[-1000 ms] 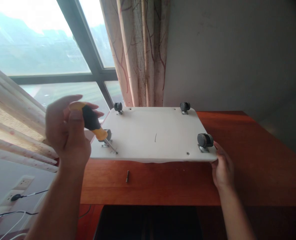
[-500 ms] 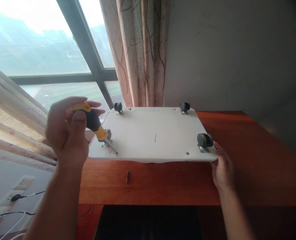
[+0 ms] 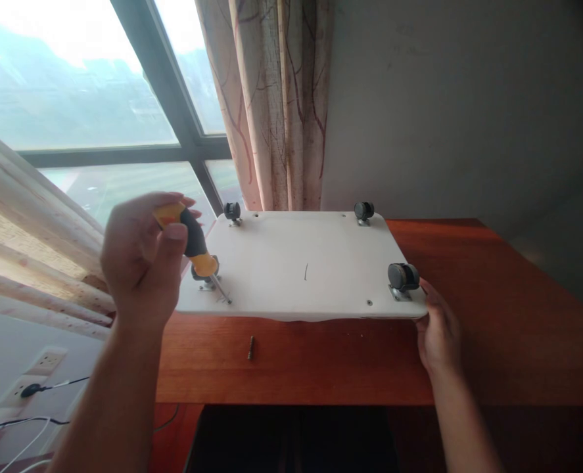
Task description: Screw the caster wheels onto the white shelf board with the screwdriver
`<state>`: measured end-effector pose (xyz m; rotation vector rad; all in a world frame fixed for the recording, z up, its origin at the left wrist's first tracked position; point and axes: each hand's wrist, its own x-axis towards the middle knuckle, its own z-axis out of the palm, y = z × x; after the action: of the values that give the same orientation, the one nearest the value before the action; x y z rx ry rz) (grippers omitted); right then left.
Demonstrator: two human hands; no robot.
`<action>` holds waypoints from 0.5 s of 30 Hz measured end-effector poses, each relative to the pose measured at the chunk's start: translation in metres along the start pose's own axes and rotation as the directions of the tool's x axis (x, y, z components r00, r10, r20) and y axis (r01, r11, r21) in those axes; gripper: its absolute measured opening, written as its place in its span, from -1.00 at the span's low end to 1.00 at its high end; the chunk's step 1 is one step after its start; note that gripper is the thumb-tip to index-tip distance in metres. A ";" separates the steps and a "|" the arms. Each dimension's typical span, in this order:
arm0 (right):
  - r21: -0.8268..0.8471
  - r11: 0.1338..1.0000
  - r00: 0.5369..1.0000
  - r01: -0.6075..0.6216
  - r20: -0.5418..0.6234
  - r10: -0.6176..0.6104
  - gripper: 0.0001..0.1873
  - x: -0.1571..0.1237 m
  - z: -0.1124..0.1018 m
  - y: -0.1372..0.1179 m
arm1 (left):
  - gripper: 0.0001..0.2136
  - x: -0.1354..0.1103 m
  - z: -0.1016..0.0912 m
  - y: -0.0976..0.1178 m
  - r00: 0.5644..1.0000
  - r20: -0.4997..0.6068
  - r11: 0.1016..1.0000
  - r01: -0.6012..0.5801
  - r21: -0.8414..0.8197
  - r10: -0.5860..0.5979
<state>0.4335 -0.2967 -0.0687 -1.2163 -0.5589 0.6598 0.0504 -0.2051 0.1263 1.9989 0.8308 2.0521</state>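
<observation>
My left hand (image 3: 146, 256) is closed round the yellow and black handle of a screwdriver (image 3: 196, 240). The tool slants down to the right, its tip at a hole near the front left corner of a white board (image 3: 281, 263). Black casters stand up at the board's corners: front left (image 3: 202, 269), front right (image 3: 403, 277), back left (image 3: 232, 211) and back right (image 3: 364, 211). At the front right corner my right hand (image 3: 439, 332) grips the board's edge, fingers partly hidden beneath it. A screw (image 3: 251, 348) lies on the table before the board.
The board rests over a reddish-brown wooden table (image 3: 508, 315). Behind stand a window (image 3: 89, 85), patterned curtains (image 3: 281, 105) and a grey wall (image 3: 459, 112). Wall sockets with a plug (image 3: 32, 389) and cables are at lower left. A dark seat (image 3: 291, 440) sits under the table's front edge.
My left hand has shifted slightly right and turned, bringing the screwdriver handle more upright while its tip stays at the hole. My right hand and the board look unchanged.
</observation>
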 end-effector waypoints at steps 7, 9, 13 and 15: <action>0.000 1.000 1.000 -0.013 -0.011 0.013 -0.57 -0.001 0.001 -0.001 | -0.66 0.002 0.002 0.002 0.992 -0.128 0.995 0.026 0.101 -0.013; -0.009 1.000 1.000 -0.012 -0.011 0.012 -0.56 -0.001 0.001 -0.001 | -0.66 0.000 0.003 0.003 0.992 -0.116 0.997 0.053 0.062 -0.046; -0.019 1.000 1.000 -0.010 -0.009 0.009 -0.57 0.000 0.000 -0.001 | -0.74 0.001 0.002 0.000 0.991 -0.130 1.000 0.011 0.011 -0.010; -0.022 1.000 1.000 -0.012 -0.012 0.012 -0.58 -0.001 0.000 -0.001 | -0.71 0.003 -0.001 -0.002 0.994 -0.109 1.000 -0.023 0.012 0.024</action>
<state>0.4331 -0.2971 -0.0676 -1.2440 -0.5501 0.6576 0.0486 -0.2025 0.1281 1.9257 0.8429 2.1916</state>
